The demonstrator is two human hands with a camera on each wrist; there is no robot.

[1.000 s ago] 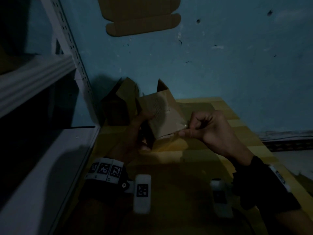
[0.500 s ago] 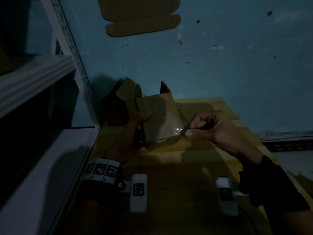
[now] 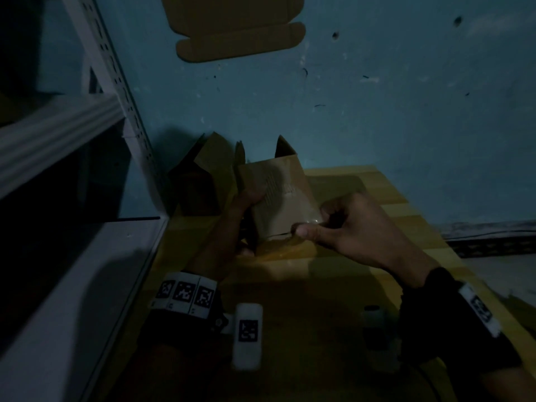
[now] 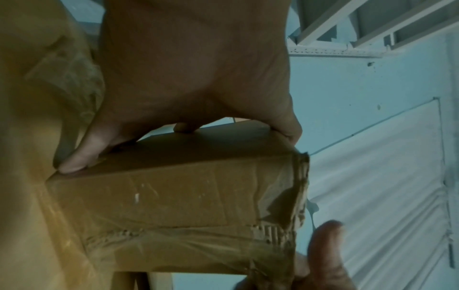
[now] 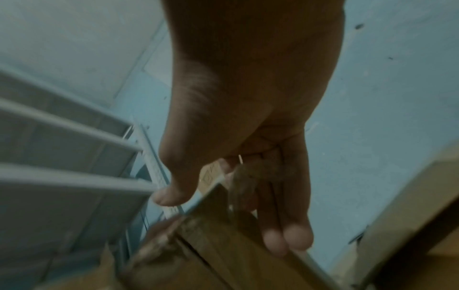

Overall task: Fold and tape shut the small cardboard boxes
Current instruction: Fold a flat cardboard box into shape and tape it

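Note:
I hold a small brown cardboard box (image 3: 278,198) tilted above the yellow table (image 3: 391,227). My left hand (image 3: 249,213) grips its left side, thumb on the front face. In the left wrist view that hand (image 4: 174,121) spans the box (image 4: 174,196), whose seam is covered with wrinkled clear tape (image 4: 198,241). My right hand (image 3: 313,227) pinches the shiny tape (image 3: 313,220) at the box's lower right corner. In the right wrist view, blurred, its fingers (image 5: 285,241) lie along the box (image 5: 211,245) and crumpled tape (image 5: 244,176) hangs under the palm.
A second cardboard box (image 3: 203,181) with raised flaps stands behind, against the blue wall. A flat cardboard blank (image 3: 237,27) shows at the top. White metal shelving (image 3: 58,134) fills the left side. The scene is dim.
The box has tipped more upright and sunk slightly. My right hand has slid in from the right to the lower right corner, its thumb now stretched along the bottom edge.

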